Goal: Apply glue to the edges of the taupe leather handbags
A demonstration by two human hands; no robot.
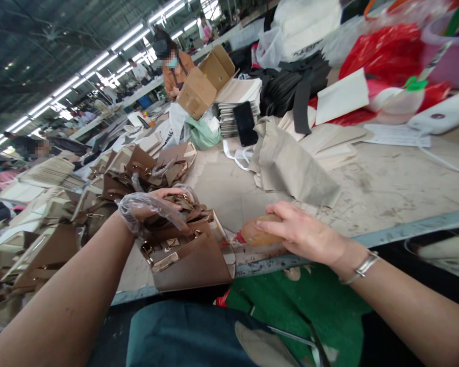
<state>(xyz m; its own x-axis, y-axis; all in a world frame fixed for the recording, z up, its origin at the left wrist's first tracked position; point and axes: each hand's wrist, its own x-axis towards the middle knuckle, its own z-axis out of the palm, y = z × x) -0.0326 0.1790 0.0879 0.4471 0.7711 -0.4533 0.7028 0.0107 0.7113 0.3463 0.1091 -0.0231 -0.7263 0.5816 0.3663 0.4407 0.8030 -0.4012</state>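
Observation:
My left hand (153,206), in a clear plastic glove, grips the top handles of a small brown handbag (187,257) with gold clasps, which stands at the near edge of the worktable (386,188). My right hand (302,232) is closed over a brown rounded tool (254,235) with a red tip that rests on the table edge just right of the bag. A silver bracelet sits on my right wrist.
A heap of several brown handbags (137,171) lies behind and left of my left hand. Grey cloth dust bags (290,165), a black phone (245,123), stacked cards, a cardboard box (204,81) and plastic bags crowd the far table. Other workers stand further back.

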